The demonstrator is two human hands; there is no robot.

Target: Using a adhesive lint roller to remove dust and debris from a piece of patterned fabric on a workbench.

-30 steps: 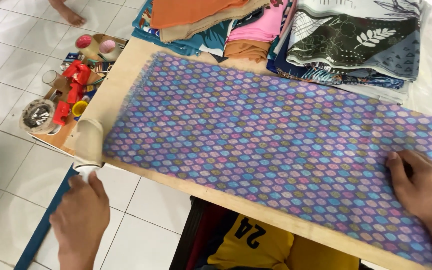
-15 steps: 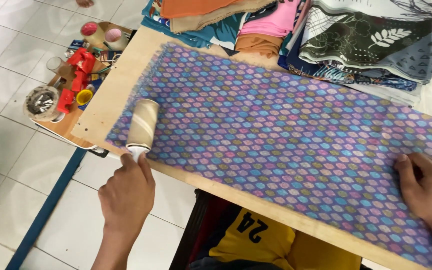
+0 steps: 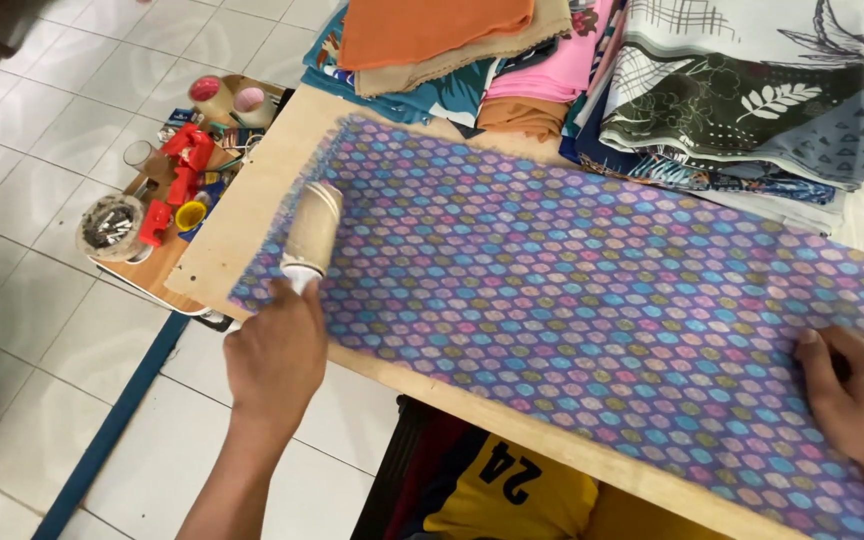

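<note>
1. The patterned purple cloth [image 3: 592, 300] lies spread flat along the wooden desk [image 3: 252, 210].
2. The left hand [image 3: 277, 355] is closed around the handle of a lint roller [image 3: 312, 228], which rests on the cloth's left end.
3. The right hand [image 3: 857, 400] presses flat, fingers spread, on the cloth's right end.
4. Folded fabrics [image 3: 592, 70] are stacked beyond the cloth's far edge.
5. A small tray of tools [image 3: 167, 200] sits left of the cloth, beside the desk.

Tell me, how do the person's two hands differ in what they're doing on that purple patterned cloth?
The left hand grips a lint roller at the cloth's near-left end; the right hand holds nothing and lies flat on the purple patterned cloth at its far-right end. The left is curled closed, the right spread. Both are at the cloth's near edge.
</note>
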